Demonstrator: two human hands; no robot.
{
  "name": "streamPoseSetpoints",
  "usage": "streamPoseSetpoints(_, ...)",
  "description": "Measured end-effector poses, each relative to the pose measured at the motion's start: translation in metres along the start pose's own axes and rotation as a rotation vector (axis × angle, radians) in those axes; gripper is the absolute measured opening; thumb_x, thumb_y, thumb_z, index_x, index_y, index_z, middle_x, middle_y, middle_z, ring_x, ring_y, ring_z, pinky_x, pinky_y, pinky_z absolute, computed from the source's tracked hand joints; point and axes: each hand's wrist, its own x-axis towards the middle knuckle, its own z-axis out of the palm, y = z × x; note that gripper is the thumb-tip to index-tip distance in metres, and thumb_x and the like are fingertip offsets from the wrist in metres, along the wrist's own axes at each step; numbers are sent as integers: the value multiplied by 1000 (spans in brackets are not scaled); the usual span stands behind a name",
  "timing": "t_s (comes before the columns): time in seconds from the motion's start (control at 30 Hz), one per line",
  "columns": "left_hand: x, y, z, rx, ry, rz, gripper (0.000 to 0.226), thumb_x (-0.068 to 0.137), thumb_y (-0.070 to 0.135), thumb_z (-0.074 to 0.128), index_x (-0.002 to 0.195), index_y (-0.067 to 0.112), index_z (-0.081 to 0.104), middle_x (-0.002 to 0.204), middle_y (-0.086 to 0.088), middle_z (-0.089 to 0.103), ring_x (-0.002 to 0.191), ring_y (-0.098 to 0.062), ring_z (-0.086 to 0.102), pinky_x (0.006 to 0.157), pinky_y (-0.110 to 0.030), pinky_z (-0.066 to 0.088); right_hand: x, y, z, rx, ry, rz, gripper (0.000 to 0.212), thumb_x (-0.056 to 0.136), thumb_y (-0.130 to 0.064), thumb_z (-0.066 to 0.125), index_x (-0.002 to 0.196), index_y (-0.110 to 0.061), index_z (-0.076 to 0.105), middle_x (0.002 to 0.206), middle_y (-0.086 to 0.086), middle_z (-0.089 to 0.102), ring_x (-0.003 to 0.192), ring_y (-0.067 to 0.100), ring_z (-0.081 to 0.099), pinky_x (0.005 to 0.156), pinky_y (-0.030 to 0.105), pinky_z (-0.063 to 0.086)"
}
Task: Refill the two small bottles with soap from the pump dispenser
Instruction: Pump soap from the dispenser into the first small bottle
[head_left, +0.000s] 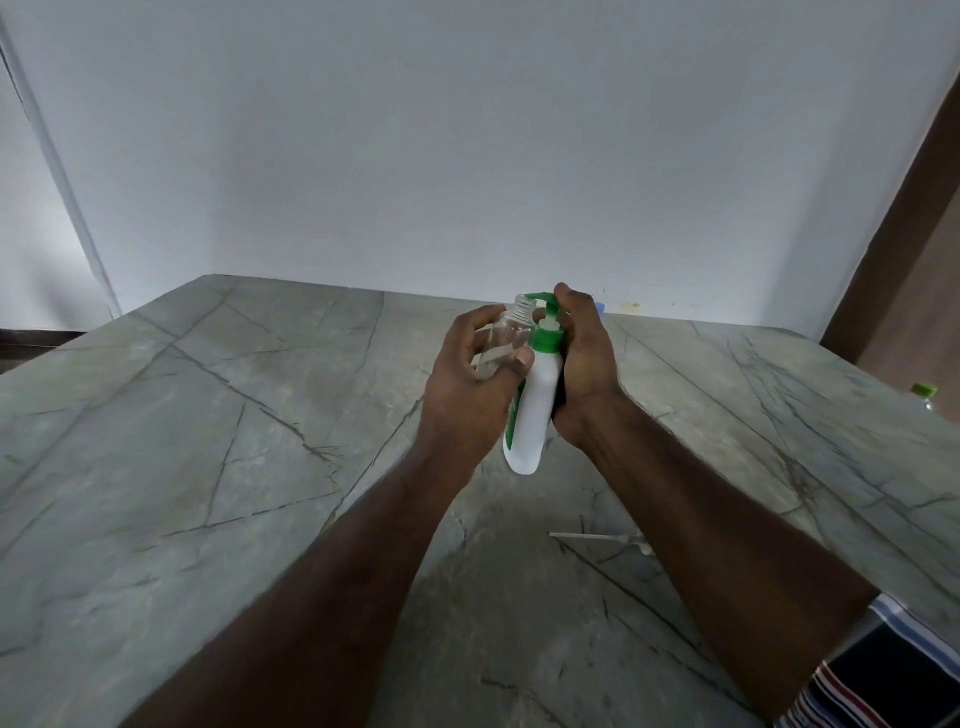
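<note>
Both hands up over the table (218, 415), pump spout at the small bottle's mouth.

Left hand (467, 379) is curled round a clear small bottle (506, 338) — thumb across its front, threaded neck open and tilted toward the pump. Right hand (584, 364) wraps the white pump dispenser (535, 415) from the right side, one finger resting on top of the green pump head (543, 301); spout tip sits just at the bottle's open neck. Can't tell if soap is flowing. Dispenser is held clear of the grey marble surface, tilted slightly left. A second bottle with a green cap (924, 395) stands at the far right edge, well apart. A thin white tube-like piece (592, 538) lies on the table below the right forearm — can't tell what it is.
</note>
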Motion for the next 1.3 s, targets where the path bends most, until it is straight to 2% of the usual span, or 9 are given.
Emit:
streamPoseSetpoints(0.2, 0, -1, -1, 35, 1, 2, 44, 92, 20, 70, 132, 27, 54, 122, 11, 63, 109, -6, 62, 93, -38, 58, 0, 0, 1, 14, 2, -9, 42, 94, -38, 49, 65, -19, 73, 75, 3, 70, 72, 22, 63, 75, 33, 48)
streamPoseSetpoints(0.3, -1, 0, -1, 35, -5, -3, 43, 92, 21, 70, 132, 28, 54, 119, 16, 63, 108, -4, 62, 92, -36, 58, 0, 1, 0, 2, -3, -8, 41, 94, -41, 49, 68, -19, 73, 77, 4, 70, 74, 22, 64, 76, 33, 48)
streamPoseSetpoints(0.47, 0, 0, 0, 5, -5, -11, 44, 92, 21, 70, 132, 28, 54, 122, 12, 63, 109, -5, 62, 92, -36, 58, -2, 1, -2, 19, -55, -20, 46, 96, -45, 45, 73, -18, 75, 81, 5, 71, 76, 21, 66, 82, 34, 50)
streamPoseSetpoints(0.6, 0, 1, 2, 18, -9, 1, 44, 92, 25, 69, 133, 30, 52, 119, 19, 61, 107, 1, 61, 86, -24, 57, -1, 0, 0, -15, -40, -21, 51, 94, -58, 44, 90, -15, 70, 87, 7, 72, 82, 24, 67, 92, 41, 49)
streamPoseSetpoints(0.67, -1, 2, 4, 15, -12, -1, 43, 93, 25, 69, 132, 31, 52, 114, 23, 60, 101, 9, 61, 76, -14, 54, -1, -1, 0, -17, -36, -17, 50, 95, -57, 43, 90, -15, 69, 85, 6, 72, 79, 23, 67, 87, 38, 51)
streamPoseSetpoints(0.73, -2, 3, 3, 11, -8, -6, 43, 93, 23, 68, 133, 31, 51, 111, 26, 59, 97, 16, 58, 72, -10, 52, -3, -2, 1, -32, -35, -4, 47, 96, -53, 44, 86, -15, 70, 82, 5, 72, 76, 22, 67, 82, 34, 52)
streamPoseSetpoints(0.9, -3, 2, 3, 15, 19, 5, 46, 93, 21, 68, 135, 28, 50, 128, 9, 61, 110, -4, 60, 88, -27, 56, -5, -3, 4, -32, -45, 12, 45, 96, -49, 46, 80, -15, 71, 78, 5, 72, 69, 19, 68, 75, 30, 53)
streamPoseSetpoints(1.13, -2, -2, 0, 33, 12, -26, 45, 93, 21, 69, 133, 31, 51, 121, 11, 63, 106, -7, 64, 90, -39, 59, -3, 0, 4, 9, -40, 2, 41, 95, -41, 50, 73, -15, 73, 77, 5, 72, 69, 20, 67, 75, 30, 52)
streamPoseSetpoints(1.3, -2, -2, 1, 14, -2, -25, 45, 92, 23, 69, 133, 31, 52, 123, 7, 64, 109, -11, 64, 92, -42, 58, -6, -2, 2, -20, -48, 8, 42, 94, -47, 49, 78, -16, 71, 79, 5, 71, 71, 20, 67, 75, 31, 51)
